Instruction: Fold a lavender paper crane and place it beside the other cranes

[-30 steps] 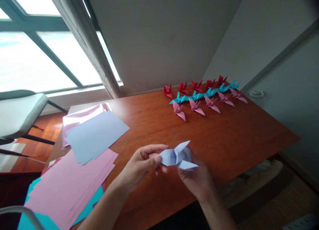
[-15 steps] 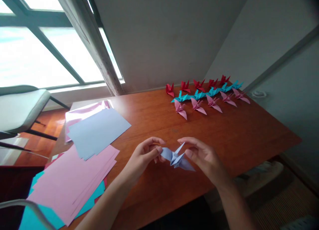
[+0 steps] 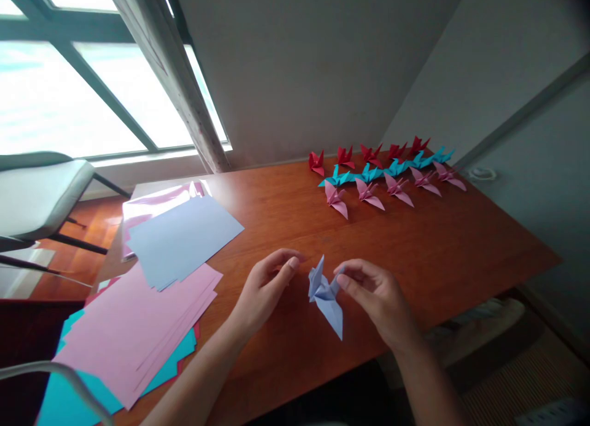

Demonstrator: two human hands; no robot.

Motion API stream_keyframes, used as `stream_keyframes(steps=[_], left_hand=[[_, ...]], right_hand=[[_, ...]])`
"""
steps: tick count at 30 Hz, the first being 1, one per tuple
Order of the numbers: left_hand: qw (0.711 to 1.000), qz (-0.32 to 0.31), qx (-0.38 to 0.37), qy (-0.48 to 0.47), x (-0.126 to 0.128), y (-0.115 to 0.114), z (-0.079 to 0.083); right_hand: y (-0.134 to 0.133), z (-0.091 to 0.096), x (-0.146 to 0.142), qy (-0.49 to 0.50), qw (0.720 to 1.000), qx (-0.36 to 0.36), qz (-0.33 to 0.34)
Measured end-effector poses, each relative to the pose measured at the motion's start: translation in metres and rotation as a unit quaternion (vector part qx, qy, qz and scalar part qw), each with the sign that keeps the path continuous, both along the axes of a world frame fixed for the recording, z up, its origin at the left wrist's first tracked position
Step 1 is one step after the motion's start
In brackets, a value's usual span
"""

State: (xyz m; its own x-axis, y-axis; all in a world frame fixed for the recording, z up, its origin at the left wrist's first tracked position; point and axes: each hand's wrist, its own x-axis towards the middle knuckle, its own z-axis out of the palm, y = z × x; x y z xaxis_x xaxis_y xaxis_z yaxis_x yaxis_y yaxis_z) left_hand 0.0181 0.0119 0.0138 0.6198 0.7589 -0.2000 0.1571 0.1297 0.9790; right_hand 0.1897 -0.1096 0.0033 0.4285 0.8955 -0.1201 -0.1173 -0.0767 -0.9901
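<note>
A pale blue folded paper crane [image 3: 325,294] is pinched in the grip of the right hand [image 3: 375,297] at lower centre of the frame, over the brown wooden surface [image 3: 437,248]. The left hand [image 3: 265,287] is held loosely spread just beside it.

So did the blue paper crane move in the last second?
Yes. The blue paper crane has swung round: its long wing, level before, now points toward the near edge of the table. Only the right hand pinches it.

Near the far right corner of the wooden table [image 3: 437,248] stand three rows of origami cranes: red cranes [image 3: 369,153] by the far edge, then teal cranes [image 3: 382,169], then pink cranes [image 3: 396,189]. Along the left edge, light blue sheets [image 3: 184,238] overlap pink sheets [image 3: 138,327] and teal sheets [image 3: 59,401].
</note>
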Motion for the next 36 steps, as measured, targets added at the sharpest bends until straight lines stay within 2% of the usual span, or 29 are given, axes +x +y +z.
stream_keyframes(steps=[4, 9, 16, 26, 30, 36], left_hand=[[0.999, -0.022, -0.021, -0.032, -0.001, -0.001, 0.003], [0.994, -0.039, -0.069, -0.082, 0.000, -0.003, -0.001], [0.996, -0.056, -0.044, -0.056, -0.002, -0.004, -0.006], [0.995, -0.078, -0.045, -0.044, -0.003, -0.004, -0.007], [0.994, -0.076, -0.064, -0.051, -0.003, -0.005, -0.006], [0.983, -0.085, -0.138, -0.082, -0.001, -0.005, -0.002]], right_hand=[[0.002, 0.002, -0.004, 0.002, 1.000, -0.019, 0.014], [0.003, 0.005, -0.009, -0.024, 0.999, -0.026, 0.013], [0.000, 0.004, -0.013, -0.063, 0.997, -0.032, 0.027], [-0.003, 0.005, -0.013, -0.066, 0.996, -0.038, 0.050], [-0.004, 0.006, -0.012, -0.033, 0.997, -0.035, 0.060], [-0.004, 0.006, -0.011, 0.031, 0.996, -0.024, 0.074]])
